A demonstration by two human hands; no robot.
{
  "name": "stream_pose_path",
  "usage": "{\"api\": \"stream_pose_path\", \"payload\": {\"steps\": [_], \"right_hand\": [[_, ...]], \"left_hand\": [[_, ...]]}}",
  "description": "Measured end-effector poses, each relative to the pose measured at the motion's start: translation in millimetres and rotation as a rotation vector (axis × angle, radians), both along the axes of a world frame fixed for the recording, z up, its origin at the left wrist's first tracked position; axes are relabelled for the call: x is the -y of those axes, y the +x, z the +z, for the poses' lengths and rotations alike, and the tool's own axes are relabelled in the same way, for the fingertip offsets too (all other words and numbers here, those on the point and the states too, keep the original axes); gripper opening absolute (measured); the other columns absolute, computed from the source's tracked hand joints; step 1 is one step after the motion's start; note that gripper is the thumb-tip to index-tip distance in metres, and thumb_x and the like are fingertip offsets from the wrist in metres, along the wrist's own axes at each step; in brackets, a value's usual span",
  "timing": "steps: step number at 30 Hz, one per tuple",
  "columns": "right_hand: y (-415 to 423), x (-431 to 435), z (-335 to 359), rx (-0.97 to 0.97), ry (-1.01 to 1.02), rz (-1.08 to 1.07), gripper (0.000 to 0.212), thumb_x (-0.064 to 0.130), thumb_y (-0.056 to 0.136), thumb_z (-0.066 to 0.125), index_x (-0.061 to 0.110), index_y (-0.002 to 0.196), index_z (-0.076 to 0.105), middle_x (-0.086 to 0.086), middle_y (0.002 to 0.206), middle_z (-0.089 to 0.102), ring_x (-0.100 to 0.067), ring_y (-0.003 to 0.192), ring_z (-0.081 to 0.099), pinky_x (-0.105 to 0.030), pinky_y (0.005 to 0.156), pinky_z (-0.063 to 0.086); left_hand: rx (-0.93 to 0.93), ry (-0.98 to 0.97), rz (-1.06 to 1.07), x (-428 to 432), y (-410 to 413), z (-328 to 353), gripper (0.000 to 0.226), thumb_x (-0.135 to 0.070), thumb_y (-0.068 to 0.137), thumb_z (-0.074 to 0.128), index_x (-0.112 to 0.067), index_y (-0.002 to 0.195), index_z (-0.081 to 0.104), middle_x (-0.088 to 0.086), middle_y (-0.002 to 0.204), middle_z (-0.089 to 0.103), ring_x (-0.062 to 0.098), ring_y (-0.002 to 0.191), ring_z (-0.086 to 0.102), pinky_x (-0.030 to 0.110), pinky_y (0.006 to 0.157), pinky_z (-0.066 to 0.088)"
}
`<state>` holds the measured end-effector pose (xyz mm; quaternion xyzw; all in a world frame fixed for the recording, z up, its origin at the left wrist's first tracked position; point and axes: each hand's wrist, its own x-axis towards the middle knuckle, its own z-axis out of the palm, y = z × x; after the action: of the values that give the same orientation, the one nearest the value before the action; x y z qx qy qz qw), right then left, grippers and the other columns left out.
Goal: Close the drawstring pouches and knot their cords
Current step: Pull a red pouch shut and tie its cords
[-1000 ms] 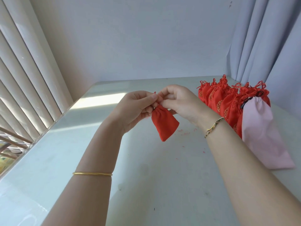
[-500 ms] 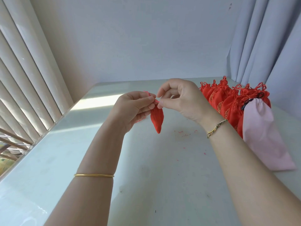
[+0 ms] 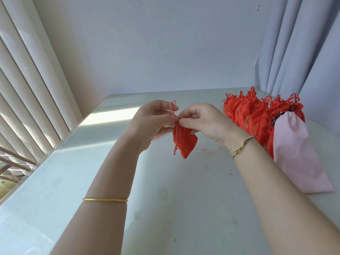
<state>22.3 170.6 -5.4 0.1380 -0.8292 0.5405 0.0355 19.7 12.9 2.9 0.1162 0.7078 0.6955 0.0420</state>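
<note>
Red pouch (image 3: 184, 142) held in the air above the table (image 3: 92, 181), hanging just below the meeting fingertips of both hands. Left hand (image 3: 150, 122): thumb and fingers pinched together on the cord (image 3: 173, 109), a loop of which stands up past the fingertips. Right hand (image 3: 204, 122): thumb and forefinger clamped on the pouch's gathered neck, other fingers curled. Pouch plain red, mouth drawn into pleats, body tilted, lower corner pointing down; one cord end dangles along its left edge. Pile of red pouches (image 3: 253, 116) with gold motifs and a pink bag (image 3: 298, 153) lie well apart, at right.
</note>
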Motion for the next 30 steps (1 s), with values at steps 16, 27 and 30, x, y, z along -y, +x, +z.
{"api": "stream_pose_path", "payload": {"steps": [16,27,30], "right_hand": [[-3,-1,2,0.093,-0.243,-0.055,0.016,0.011,0.088,0.054,0.014,0.074,0.061,-0.003,0.068,0.058,-0.012,0.059,0.055,-0.024,0.057,0.047],[-5,2,-4,0.172,-0.423,-0.028,0.01,0.012,0.088,0.06,0.015,0.079,0.064,0.001,0.072,0.063,-0.005,0.057,0.059,-0.016,0.055,0.048],[-6,4,-5,0.181,-0.417,-0.05,0.017,0.008,0.087,0.057,0.016,0.073,0.059,0.002,0.067,0.059,-0.003,0.053,0.057,-0.015,0.052,0.046]], "left_hand": [[-0.42,-0.14,0.296,-18,1,-9,0.026,0.004,0.08,0.062,-0.021,0.085,0.064,0.001,0.082,0.07,0.006,0.065,0.064,0.022,0.049,0.05],[-0.485,-0.138,0.304,-18,0,-10,0.025,0.0,0.077,0.069,-0.024,0.081,0.065,-0.005,0.082,0.072,0.004,0.075,0.064,0.021,0.063,0.053],[-0.352,-0.071,0.246,-16,-2,-11,0.022,0.003,0.078,0.067,-0.018,0.082,0.066,0.003,0.082,0.072,0.013,0.071,0.066,0.024,0.057,0.052]]}}
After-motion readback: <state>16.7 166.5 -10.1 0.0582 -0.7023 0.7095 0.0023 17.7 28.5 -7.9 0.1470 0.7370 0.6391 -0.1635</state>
